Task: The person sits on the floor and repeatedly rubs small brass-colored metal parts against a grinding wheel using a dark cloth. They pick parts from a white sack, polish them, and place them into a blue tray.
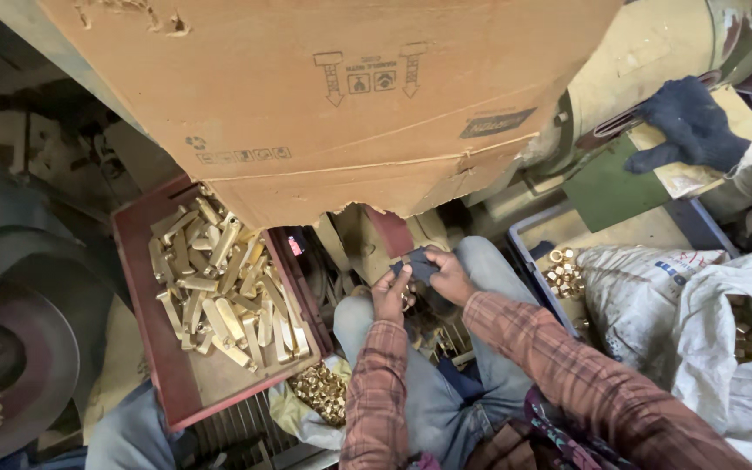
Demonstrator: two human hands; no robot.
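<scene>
Head view, read left to right.

Far left of the grip: red tray (137, 287) holding a loose heap of brass bars (219, 287), long axes mixed, most running away from the wearer. Just below-left of the hands, an open bag of small brass nuts (322, 392).

Centre: left hand (391, 294) and right hand (451, 277) meet over the lap, both closed on one dark grey cloth piece (419, 263). Cloth lies between the two hands, its long axis running up-right from the left fingertips to the right thumb. Left hand pinches the lower end, right hand holds the upper end; both equally near. A glint of brass under the left palm; cannot tell what it is.

Right of the grip: blue crate (524, 252) with brass rings (565, 274), then white sacks (707, 322). Upper right, well apart: another person's dark-gloved hand (688, 126) on a cardboard sheet (707, 170). A large cardboard panel (324, 96) overhangs all.
</scene>
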